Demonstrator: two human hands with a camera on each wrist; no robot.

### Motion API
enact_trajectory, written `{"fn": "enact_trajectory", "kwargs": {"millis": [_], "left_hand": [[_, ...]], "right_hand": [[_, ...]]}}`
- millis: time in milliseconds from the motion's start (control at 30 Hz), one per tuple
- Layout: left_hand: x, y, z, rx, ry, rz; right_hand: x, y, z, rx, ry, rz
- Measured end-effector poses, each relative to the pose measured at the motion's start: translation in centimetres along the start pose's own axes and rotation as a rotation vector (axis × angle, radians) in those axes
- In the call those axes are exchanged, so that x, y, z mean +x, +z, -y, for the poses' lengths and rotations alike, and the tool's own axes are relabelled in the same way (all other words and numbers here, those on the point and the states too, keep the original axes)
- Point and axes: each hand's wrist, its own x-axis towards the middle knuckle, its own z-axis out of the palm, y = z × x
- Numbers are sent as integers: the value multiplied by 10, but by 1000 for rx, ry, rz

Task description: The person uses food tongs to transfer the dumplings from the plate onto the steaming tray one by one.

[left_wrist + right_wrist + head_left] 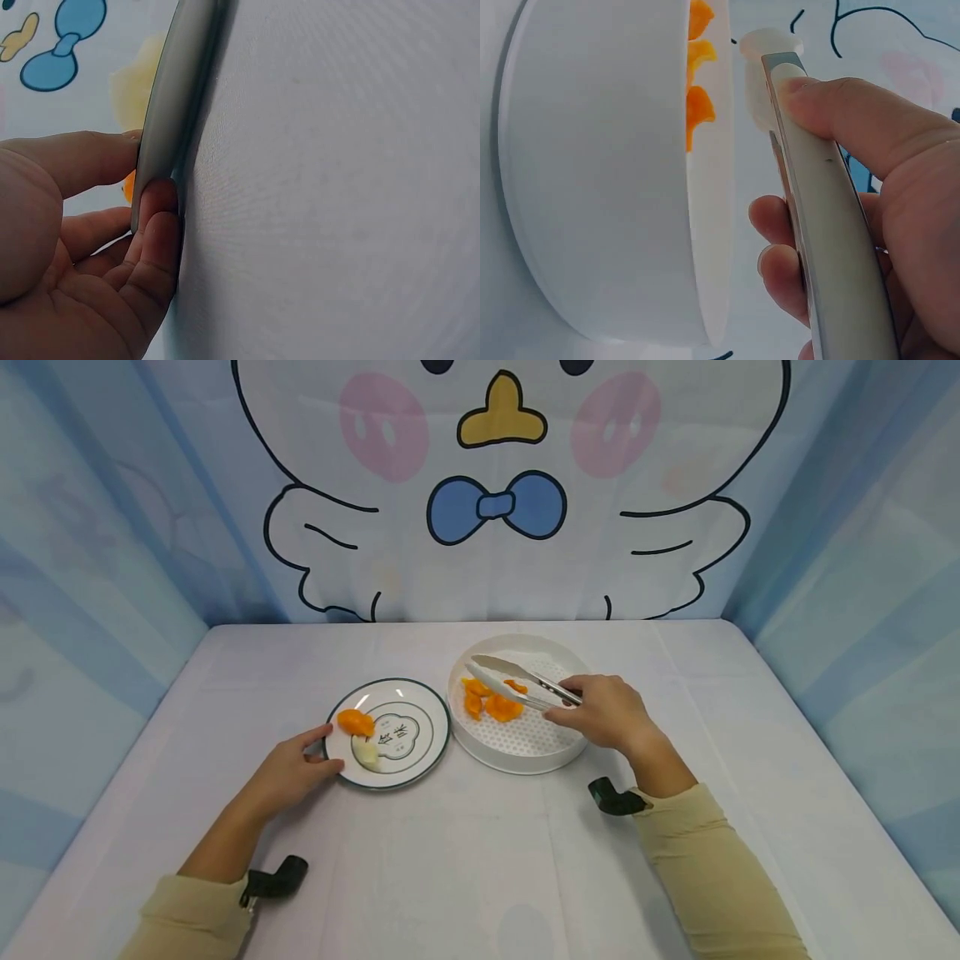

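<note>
1. Left hand (296, 768) grips the plate (420, 752) at its 8-to-9 o'clock rim: thumb on the rim, fingers curled round to the underside. Probably to steady it.
2. On the plate: orange piece (356, 722) toward 10 o'clock, pale piece (366, 752) toward 8. Both on the gripped side, the rest bare but for printing.
3. White tray (517, 763) just beside the plate's 3 o'clock; cannot tell whether rims touch. Closeness presumably keeps reaches short.
4. Orange pieces (502, 708) lie on the tray's dotted floor, centre toward 9 o'clock.
5. Right hand (600, 714), at the tray's 3 o'clock, holds tongs (829, 199): thumb along one arm, fingers curled behind, likely for squeeze control.
6. Tongs slant toward 10 o'clock above the tray; nothing clearly seen between their tips.
</note>
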Motion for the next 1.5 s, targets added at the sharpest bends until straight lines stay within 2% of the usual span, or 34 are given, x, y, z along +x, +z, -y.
{"fn": "enact_trajectory", "kwargs": {"millis": [200, 367, 567, 733, 1000, 1500], "left_hand": [[1, 1, 0, 15, -5, -13], [1, 0, 1, 11, -2, -4], [2, -1, 1, 9, 0, 7], [0, -1, -1, -9, -6, 14], [0, -2, 1, -10, -1, 22], [-1, -2, 0, -16, 17, 20]], "right_hand": [[-8, 2, 18, -6, -65, -4], [-16, 9, 34, -1, -152, 3], [-24, 21, 52, -15, -262, 38], [-28, 31, 62, -17, -317, 68], [-32, 38, 74, -39, -361, 100], [-37, 53, 88, -19, -376, 77]]}}
